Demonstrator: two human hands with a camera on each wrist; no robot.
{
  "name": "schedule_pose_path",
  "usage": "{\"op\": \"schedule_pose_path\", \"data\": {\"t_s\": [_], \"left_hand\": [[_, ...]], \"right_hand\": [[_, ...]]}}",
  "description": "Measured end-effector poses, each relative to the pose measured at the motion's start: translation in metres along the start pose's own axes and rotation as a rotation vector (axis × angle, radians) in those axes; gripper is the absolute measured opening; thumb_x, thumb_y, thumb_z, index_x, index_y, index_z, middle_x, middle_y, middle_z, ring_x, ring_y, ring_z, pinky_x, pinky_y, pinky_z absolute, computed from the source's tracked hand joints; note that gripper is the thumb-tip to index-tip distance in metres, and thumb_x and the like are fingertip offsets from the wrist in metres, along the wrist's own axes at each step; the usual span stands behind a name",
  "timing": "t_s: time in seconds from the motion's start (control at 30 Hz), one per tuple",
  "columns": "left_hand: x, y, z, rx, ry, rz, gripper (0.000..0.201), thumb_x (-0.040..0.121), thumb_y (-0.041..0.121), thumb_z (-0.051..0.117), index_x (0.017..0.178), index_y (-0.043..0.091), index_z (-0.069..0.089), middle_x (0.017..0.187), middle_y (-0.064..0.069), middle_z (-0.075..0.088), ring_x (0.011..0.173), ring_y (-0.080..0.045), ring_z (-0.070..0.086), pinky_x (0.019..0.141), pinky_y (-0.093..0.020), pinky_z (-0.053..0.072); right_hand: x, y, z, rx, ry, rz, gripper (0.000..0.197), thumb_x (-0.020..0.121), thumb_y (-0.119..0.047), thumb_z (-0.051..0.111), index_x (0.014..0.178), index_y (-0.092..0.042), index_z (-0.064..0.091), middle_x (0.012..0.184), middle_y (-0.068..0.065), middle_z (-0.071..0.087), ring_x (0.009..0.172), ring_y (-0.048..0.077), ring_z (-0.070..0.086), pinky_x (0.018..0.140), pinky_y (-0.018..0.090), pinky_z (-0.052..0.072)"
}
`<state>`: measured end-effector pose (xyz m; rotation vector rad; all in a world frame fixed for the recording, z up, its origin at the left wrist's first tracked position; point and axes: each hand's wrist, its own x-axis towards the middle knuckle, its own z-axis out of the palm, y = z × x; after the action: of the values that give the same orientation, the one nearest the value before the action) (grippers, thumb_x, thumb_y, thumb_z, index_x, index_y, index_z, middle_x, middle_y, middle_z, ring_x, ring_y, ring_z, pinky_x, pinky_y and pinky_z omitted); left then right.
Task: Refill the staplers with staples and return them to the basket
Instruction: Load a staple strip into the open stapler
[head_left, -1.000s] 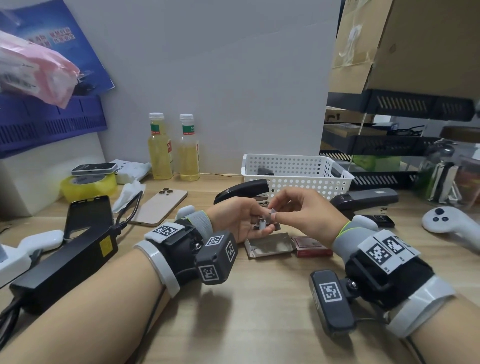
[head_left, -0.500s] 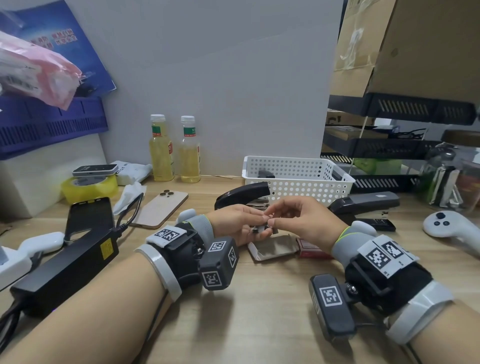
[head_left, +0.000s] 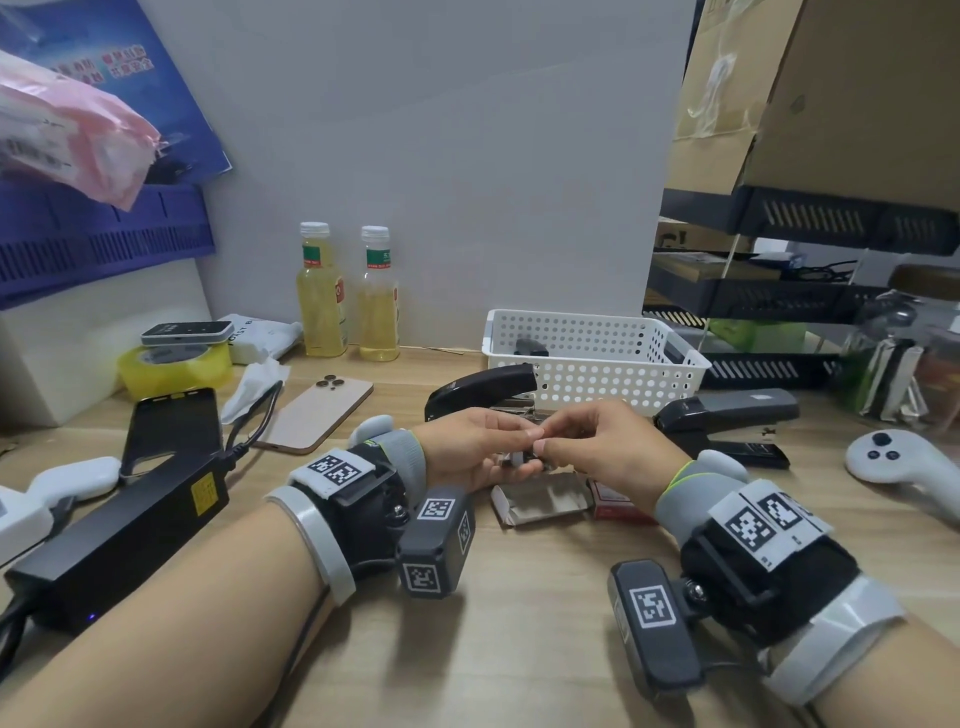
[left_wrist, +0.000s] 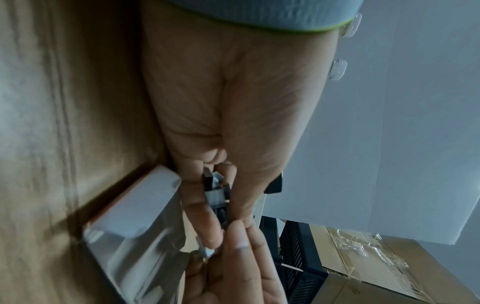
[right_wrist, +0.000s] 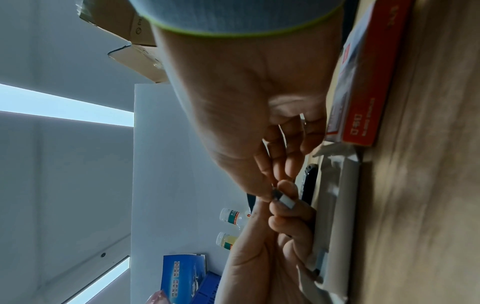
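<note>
My left hand (head_left: 511, 454) and right hand (head_left: 545, 447) meet fingertip to fingertip above the table's middle. Between them is a short silver staple strip (head_left: 517, 460). The left thumb and fingers grip the staple strip (left_wrist: 217, 194), and the right thumb and forefinger pinch the end of the staple strip (right_wrist: 284, 200). Just behind the hands lies a black stapler (head_left: 483, 387) with its top swung open. A second dark stapler (head_left: 727, 415) lies to the right. The white perforated basket (head_left: 597, 379) stands behind, with a dark stapler (head_left: 530, 347) inside.
Under the hands lie the open staple box tray (head_left: 540, 501) and its red sleeve (head_left: 613, 506). To the left are a phone (head_left: 317, 413), a black power brick (head_left: 119, 535), tape and two bottles (head_left: 345, 296). At the right lies a white controller (head_left: 898, 462), with black shelves behind.
Both hands have drawn closer together and sunk slightly toward the box tray, still working the staple strip between their fingertips.
</note>
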<state>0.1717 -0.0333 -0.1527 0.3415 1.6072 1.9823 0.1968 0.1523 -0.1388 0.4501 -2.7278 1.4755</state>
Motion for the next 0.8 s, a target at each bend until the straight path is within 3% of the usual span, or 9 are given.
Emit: {"op": "schedule_pose_path", "data": {"t_s": [0.13,0.2,0.37,0.43,0.53,0.67,0.8], "left_hand": [[0.0008,0.0017,0.0016,0.012,0.026,-0.013,0.019,0.101,0.01,0.049,0.112,-0.003,0.059,0.09,-0.012,0.064,0.067,-0.011,0.067,0.062,-0.014,0.055],[0.0012,0.0013,0.0018,0.021,0.034,-0.002,0.024,0.101,0.014,0.05,0.117,-0.003,0.057,0.087,-0.011,0.063,0.063,-0.009,0.064,0.06,-0.014,0.054],[0.0015,0.0001,-0.0005,0.01,0.062,-0.003,0.031,0.101,0.024,0.052,0.116,-0.002,0.059,0.089,-0.012,0.061,0.067,-0.01,0.058,0.062,-0.014,0.053],[0.0005,0.0004,-0.0002,0.001,0.07,-0.002,0.03,0.1,0.029,0.053,0.107,0.002,0.063,0.082,-0.009,0.061,0.066,-0.011,0.057,0.062,-0.014,0.053],[-0.0004,0.0009,-0.0011,-0.045,0.085,-0.001,0.028,0.098,0.028,0.055,0.095,0.002,0.063,0.079,-0.011,0.059,0.062,-0.011,0.056,0.061,-0.014,0.052],[-0.0008,0.0001,-0.0048,-0.089,0.086,0.0,0.022,0.098,0.016,0.056,0.101,-0.003,0.065,0.083,-0.012,0.06,0.065,-0.01,0.056,0.061,-0.014,0.053],[-0.0021,0.001,-0.0023,-0.093,0.092,-0.01,0.027,0.098,0.02,0.057,0.108,-0.004,0.064,0.083,-0.012,0.06,0.063,-0.01,0.056,0.06,-0.013,0.052]], "right_hand": [[0.0009,0.0001,0.0025,0.058,0.014,0.01,0.009,0.084,-0.021,0.076,0.091,-0.016,0.077,0.07,-0.004,0.07,0.061,0.003,0.058,0.061,0.018,0.046],[0.003,0.0019,0.0058,0.122,0.042,0.02,0.009,0.084,-0.016,0.076,0.093,-0.012,0.075,0.068,-0.005,0.069,0.058,0.002,0.056,0.056,0.013,0.042],[0.0044,0.0024,0.01,0.222,0.084,0.002,0.009,0.086,-0.01,0.072,0.095,-0.008,0.073,0.077,0.006,0.072,0.066,0.008,0.062,0.06,0.02,0.045],[0.0056,0.0024,0.0083,0.245,0.116,-0.008,0.007,0.087,-0.007,0.07,0.095,-0.006,0.071,0.084,0.013,0.073,0.067,0.01,0.063,0.062,0.023,0.048],[0.008,0.0047,0.0046,0.288,0.148,-0.035,0.005,0.088,0.0,0.066,0.091,-0.003,0.069,0.08,0.018,0.069,0.065,0.016,0.058,0.067,0.033,0.05],[0.0083,0.0057,0.003,0.298,0.117,-0.069,0.006,0.087,0.004,0.067,0.092,0.002,0.07,0.087,0.028,0.07,0.06,0.009,0.061,0.066,0.024,0.054],[0.0095,0.0075,0.0021,0.336,0.118,-0.091,0.007,0.084,0.005,0.07,0.089,0.001,0.072,0.088,0.027,0.072,0.067,0.015,0.064,0.067,0.023,0.055]]}}
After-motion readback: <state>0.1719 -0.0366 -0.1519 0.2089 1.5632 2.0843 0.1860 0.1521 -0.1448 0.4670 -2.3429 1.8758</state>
